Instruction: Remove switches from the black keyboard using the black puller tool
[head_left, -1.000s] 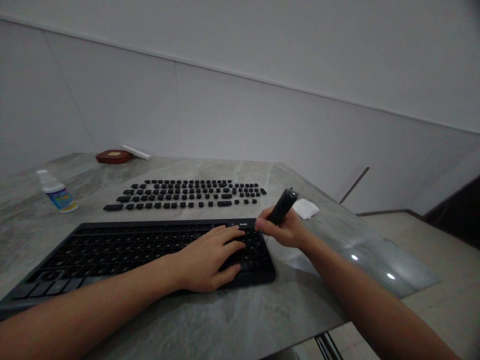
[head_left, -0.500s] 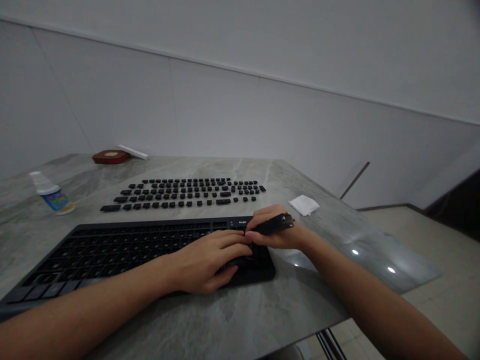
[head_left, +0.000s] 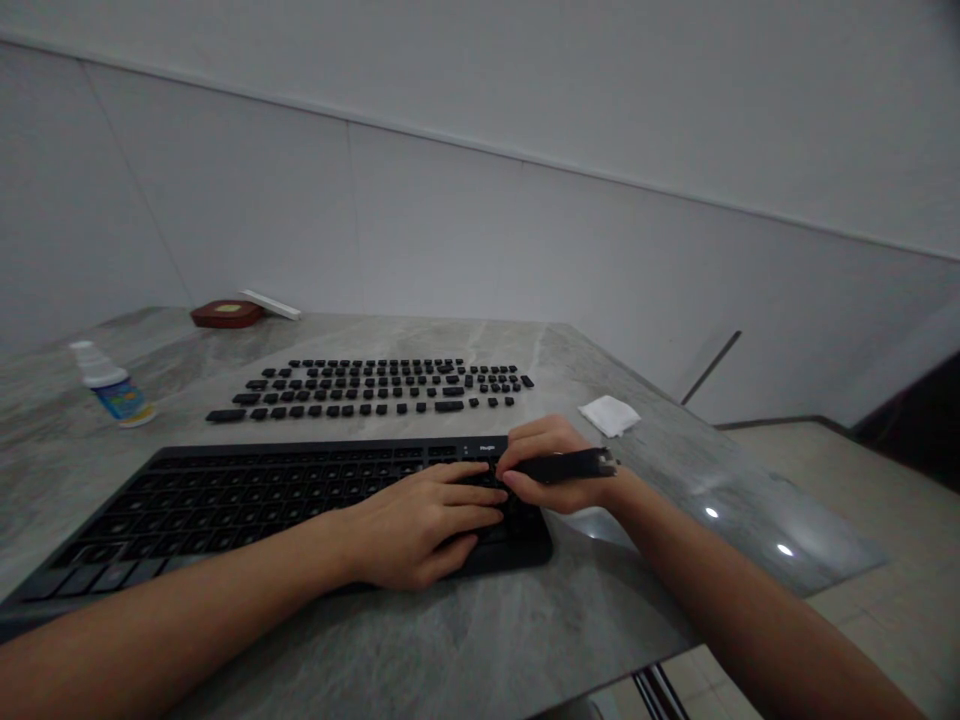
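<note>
A black keyboard [head_left: 285, 490] lies on the grey table, most of its keycaps off and a few left in the bottom row. My left hand [head_left: 431, 525] rests flat on its right part, fingers stretched out and holding nothing. Just to the right, my right hand [head_left: 551, 465] is closed around a slim black tool [head_left: 566, 467]. The tool's rear end sticks out rightward past the wrist; its front tip is hidden by the fingers, over the keyboard's right end. Loose black keycaps [head_left: 367, 393] lie in several rows behind the keyboard.
At the left stands a white-capped spray bottle [head_left: 116, 388]. A red-brown box [head_left: 226, 314] and a white strip [head_left: 271, 304] lie near the wall. A folded white tissue [head_left: 609, 415] is on the right, near the table's angled edge [head_left: 637, 355].
My right hand has shifted slightly right, and the black tool has turned to lie flatter. My left fingers have spread a little more on the keyboard.
</note>
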